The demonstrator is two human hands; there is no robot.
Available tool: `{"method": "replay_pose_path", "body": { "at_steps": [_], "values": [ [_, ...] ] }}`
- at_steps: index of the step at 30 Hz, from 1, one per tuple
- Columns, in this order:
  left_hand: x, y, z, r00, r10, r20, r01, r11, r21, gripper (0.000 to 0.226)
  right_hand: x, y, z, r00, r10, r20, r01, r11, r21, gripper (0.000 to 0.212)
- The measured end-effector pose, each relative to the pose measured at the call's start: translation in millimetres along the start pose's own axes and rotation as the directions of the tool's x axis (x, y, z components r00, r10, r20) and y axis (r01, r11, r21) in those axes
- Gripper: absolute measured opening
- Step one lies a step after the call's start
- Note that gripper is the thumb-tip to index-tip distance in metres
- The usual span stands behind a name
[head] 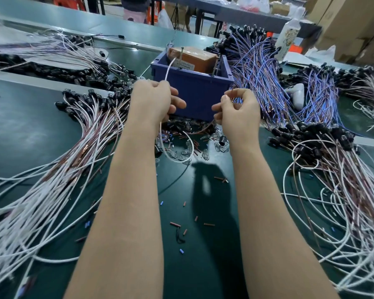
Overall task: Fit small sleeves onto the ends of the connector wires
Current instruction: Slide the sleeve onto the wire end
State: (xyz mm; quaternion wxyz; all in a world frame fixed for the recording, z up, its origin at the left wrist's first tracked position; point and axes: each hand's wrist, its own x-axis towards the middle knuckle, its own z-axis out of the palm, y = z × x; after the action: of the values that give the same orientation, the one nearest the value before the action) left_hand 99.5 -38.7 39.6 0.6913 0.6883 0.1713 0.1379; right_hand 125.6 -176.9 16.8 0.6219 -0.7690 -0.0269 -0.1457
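My left hand (153, 100) is raised over the green table and grips a white wire (168, 69). The wire's end sticks up above the fist and its slack loops down to the table below. My right hand (238, 108) is level with it, a hand's width to the right, and pinches a thin brown wire (205, 128) that trails down under the hand. Small brown and blue sleeves (175, 224) lie scattered on the table between my forearms, with a denser pile (175, 137) under my hands. I cannot tell if a sleeve is in the right fingers.
A blue bin (194, 91) holding a brown box stands just behind my hands. Bundles of white and brown wires with black connectors fan out at left (52, 169) and right (333, 180). Blue-purple wire bundles (259, 67) lie behind right. A white bottle (288, 33) stands far right.
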Motion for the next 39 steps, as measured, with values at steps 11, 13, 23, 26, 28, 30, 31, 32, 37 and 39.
{"method": "replay_pose_path", "body": {
  "at_steps": [11, 13, 23, 26, 28, 30, 31, 32, 37, 39],
  "values": [
    [-6.1, 6.6, -0.9, 0.996, -0.044, 0.084, 0.034, 0.992, 0.118, 0.023, 3.7, 5.0, -5.4, 1.0, -0.003, -0.002, 0.003, 0.985, -0.171, 0.01],
    [-6.8, 8.1, -2.5, 0.995, -0.054, 0.087, 0.042, 0.991, 0.13, 0.023, 7.4, 3.1, -11.5, 0.999, 0.017, 0.046, -0.004, 0.962, -0.272, 0.008],
    [-9.7, 9.5, -4.5, 0.995, -0.043, 0.09, 0.028, 0.987, 0.16, 0.024, 6.5, -8.2, -13.4, 0.988, 0.02, 0.155, 0.024, 0.962, -0.273, 0.012],
    [-10.5, 10.1, -4.3, 0.995, -0.039, 0.091, 0.024, 0.987, 0.16, 0.024, 4.5, -8.9, -10.2, 0.986, -0.017, 0.168, 0.059, 0.968, -0.245, 0.01],
    [-10.9, 10.7, -4.3, 0.995, -0.036, 0.088, 0.021, 0.987, 0.162, 0.024, 3.9, -7.6, -7.5, 0.987, -0.036, 0.157, 0.072, 0.97, -0.231, 0.009],
    [-11.0, 11.6, -4.7, 0.996, -0.031, 0.079, 0.018, 0.986, 0.165, 0.024, 3.2, -7.5, -4.2, 0.99, -0.058, 0.132, 0.086, 0.973, -0.213, 0.008],
    [-11.1, 12.2, -5.0, 0.997, -0.026, 0.073, 0.013, 0.986, 0.165, 0.024, 2.9, -7.8, -2.4, 0.991, -0.067, 0.117, 0.09, 0.974, -0.207, 0.008],
    [-11.4, 12.7, -5.3, 0.998, -0.019, 0.067, 0.008, 0.987, 0.163, 0.024, 2.6, -8.3, -1.1, 0.992, -0.074, 0.103, 0.094, 0.974, -0.208, 0.008],
    [-11.4, 14.1, -6.5, 0.999, 0.001, 0.048, -0.008, 0.988, 0.154, 0.025, 0.7, -5.7, 1.2, 0.994, -0.086, 0.065, 0.099, 0.966, -0.237, 0.01],
    [-12.0, 13.0, -5.3, 0.998, -0.009, 0.06, -0.001, 0.986, 0.168, 0.025, -0.1, -4.5, 1.5, 0.995, -0.085, 0.048, 0.094, 0.966, -0.24, 0.014]
  ]
}}
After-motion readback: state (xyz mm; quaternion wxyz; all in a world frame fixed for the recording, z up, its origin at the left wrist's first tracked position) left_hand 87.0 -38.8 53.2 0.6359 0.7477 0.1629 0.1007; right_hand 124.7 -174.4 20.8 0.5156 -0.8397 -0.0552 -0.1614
